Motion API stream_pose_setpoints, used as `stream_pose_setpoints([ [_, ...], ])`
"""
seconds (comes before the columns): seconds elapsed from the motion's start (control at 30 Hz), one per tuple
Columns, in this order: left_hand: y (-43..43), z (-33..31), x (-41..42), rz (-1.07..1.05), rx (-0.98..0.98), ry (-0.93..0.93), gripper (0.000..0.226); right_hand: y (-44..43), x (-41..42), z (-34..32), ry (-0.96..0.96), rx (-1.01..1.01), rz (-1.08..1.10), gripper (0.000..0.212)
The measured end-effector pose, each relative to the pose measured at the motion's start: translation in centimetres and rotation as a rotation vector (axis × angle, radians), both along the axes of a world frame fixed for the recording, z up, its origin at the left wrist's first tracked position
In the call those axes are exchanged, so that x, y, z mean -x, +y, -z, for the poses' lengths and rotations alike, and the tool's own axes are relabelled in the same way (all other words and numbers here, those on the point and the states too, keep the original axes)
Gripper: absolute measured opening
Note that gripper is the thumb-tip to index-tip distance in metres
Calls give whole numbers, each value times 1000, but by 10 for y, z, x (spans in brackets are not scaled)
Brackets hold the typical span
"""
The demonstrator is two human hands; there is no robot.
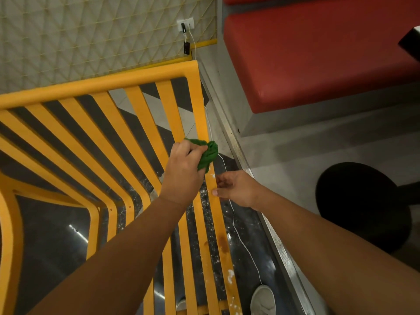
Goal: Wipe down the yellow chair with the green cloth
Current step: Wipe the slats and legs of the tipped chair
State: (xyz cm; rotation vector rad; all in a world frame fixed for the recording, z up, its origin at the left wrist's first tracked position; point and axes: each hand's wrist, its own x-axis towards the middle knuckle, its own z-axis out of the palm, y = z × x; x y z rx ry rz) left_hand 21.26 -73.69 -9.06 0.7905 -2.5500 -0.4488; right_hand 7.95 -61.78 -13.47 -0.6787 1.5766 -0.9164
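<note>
1. Along the right edge of the yellow chair, the green cloth sits bunched against the outer slat, just above a patch of white specks and a brown stain.
2. Judging by its crumpled folds, the cloth is soft, light and easy to ball up. A full-fist hold looks best for it, so that pressure reaches the slat.
3. By its look, the chair is rigid and smooth-painted. It seems light enough to shift under rubbing, so bracing it by a slat makes sense.
4. Fingers of the left hand are curled tight round the cloth and press it onto the slat.
5. Fingers of the right hand are bent, with the thumb against the same slat just below the cloth. They pinch its edge lightly to steady it.
</note>
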Motion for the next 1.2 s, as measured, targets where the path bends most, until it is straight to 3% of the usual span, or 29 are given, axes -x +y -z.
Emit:
stream_pose_setpoints([
  [0.27,8,-1,-7,95,-26,-124,49,7,-2,5,-56,-4,25,30],
  [0.47,17,7,-3,-1,-20,-33,46,12,-5,6,-76,2,31,28],
  [0.63,36,15,-21,75,-88,-103,50,17,-9,7,-83,-1,27,22],
  [0.73,25,4,-10,72,-42,-140,51,19,-11,6,-93,-11,35,23],
  [0.93,30,9,-9,13,-27,-45,45,20,-13,7,-119,-5,47,22],
  [1.07,47,19,-29,114,-67,-133,47,24,-16,9,-62,-4,43,17],
  [1.2,22,-2,-10,125,29,-181,46,26,-16,9,-65,-26,44,21],
])
